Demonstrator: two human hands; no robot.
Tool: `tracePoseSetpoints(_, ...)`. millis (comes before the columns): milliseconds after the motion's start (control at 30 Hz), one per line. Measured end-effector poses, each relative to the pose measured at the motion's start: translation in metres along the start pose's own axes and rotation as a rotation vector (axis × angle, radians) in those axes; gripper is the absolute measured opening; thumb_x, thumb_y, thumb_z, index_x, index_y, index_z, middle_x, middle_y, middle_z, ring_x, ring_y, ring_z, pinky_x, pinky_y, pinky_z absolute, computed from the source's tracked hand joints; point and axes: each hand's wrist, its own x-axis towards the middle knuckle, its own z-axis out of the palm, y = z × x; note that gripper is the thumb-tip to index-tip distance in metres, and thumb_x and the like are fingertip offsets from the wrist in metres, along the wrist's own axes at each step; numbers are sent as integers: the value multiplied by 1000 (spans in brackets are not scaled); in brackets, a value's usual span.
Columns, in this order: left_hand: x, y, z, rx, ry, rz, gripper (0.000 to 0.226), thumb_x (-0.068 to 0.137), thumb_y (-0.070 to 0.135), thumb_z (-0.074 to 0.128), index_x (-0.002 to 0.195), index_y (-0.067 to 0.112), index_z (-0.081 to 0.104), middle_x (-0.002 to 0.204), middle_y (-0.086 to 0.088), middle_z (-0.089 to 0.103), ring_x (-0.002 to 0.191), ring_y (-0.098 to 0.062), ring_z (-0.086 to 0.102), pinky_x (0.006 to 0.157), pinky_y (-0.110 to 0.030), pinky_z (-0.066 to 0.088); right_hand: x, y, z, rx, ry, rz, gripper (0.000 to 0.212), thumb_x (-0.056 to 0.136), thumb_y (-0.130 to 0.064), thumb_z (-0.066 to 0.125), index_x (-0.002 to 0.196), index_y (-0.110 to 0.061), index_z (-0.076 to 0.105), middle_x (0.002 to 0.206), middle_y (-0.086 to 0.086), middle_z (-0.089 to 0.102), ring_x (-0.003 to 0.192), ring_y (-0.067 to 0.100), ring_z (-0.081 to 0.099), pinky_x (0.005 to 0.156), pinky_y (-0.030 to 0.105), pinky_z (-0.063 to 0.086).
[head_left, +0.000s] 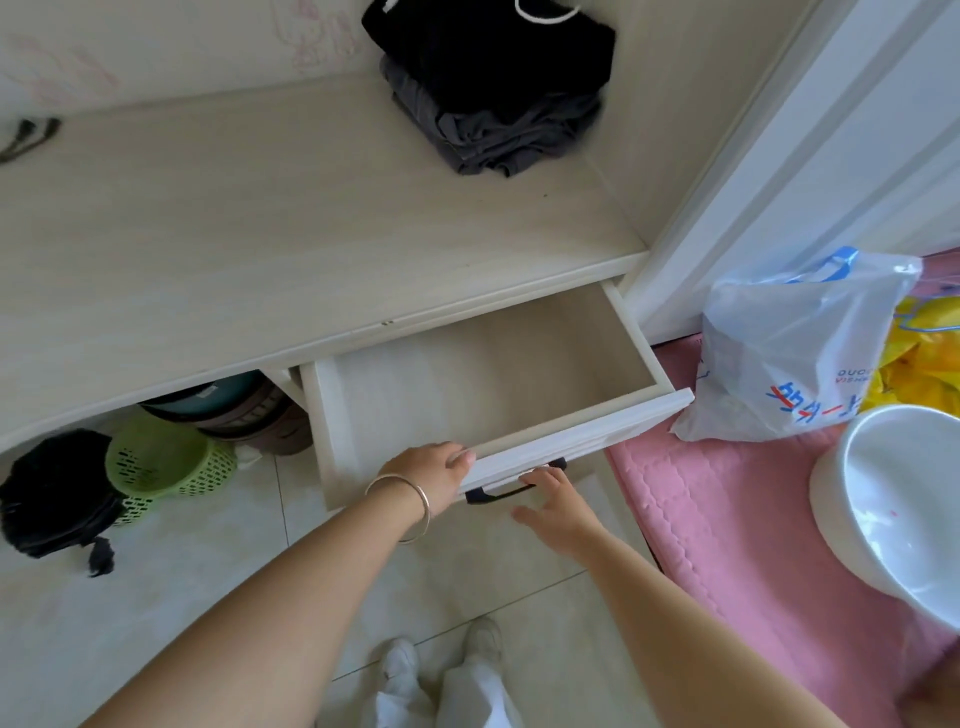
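With the left hand (431, 480) pinching the front edge of the open drawer (587, 431) at 12 o'clock and the right hand (558, 512) touching its handle (498, 493) with spread fingers, move the 2 hands evenly, keeping it straight.

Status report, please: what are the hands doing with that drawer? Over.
Left hand grips top edge of the drawer. Right hand open, fingers at the black handle. Drawer pulled out, nothing seen inside. Nothing in its way.

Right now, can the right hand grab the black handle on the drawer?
Probably yes. The right hand has its fingers on the handle of the open drawer, and nothing lies in between.
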Motion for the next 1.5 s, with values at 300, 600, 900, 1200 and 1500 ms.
tracePoseSetpoints(300, -21, 2, 13, -35, -84, -18, 40, 97, 39, 25, 124, 31, 53, 125, -9, 59, 111, -30, 55, 91, -32, 44, -47, -36, -8, -34, 865, -30, 35, 82, -33, 65, 106, -8, 58, 112, 9, 55, 107, 30, 51, 85, 34, 38)
tracePoseSetpoints(600, -33, -2, 29, -31, -194, 15, 37, 98, 39, 33, 128, 36, 52, 130, -1, 58, 117, -24, 54, 98, -30, 43, -53, -23, 2, -499, 344, -212, 39, 98, -43, 34, 118, -23, 61, 115, -6, 59, 115, 19, 44, 101, 27, 31)
tracePoseSetpoints(900, -40, 3, 46, -14, -276, 18, 35, 97, 37, 34, 118, 28, 60, 120, -6, 62, 109, -26, 57, 87, -26, 42, -59, -24, -4, -584, 204, -50, 37, 96, -37, 36, 108, -18, 65, 109, -1, 60, 108, 21, 45, 79, 29, 37)
tracePoseSetpoints(1200, -43, 6, 54, -27, -318, 3, 37, 98, 35, 32, 128, 33, 55, 134, -3, 55, 120, -25, 51, 101, -28, 40, -62, -18, -7, -630, 131, -16, 37, 90, -45, 45, 101, -18, 68, 105, -3, 60, 106, 19, 48, 75, 28, 41)
tracePoseSetpoints(1500, -58, -3, 58, -255, -139, 8, 32, 95, 32, 41, 118, 27, 63, 123, -3, 62, 108, -24, 59, 91, -27, 46, -69, -26, -6, -614, 101, -6, 30, 94, -31, 45, 112, -17, 63, 116, 1, 59, 115, 22, 47, 84, 30, 41)
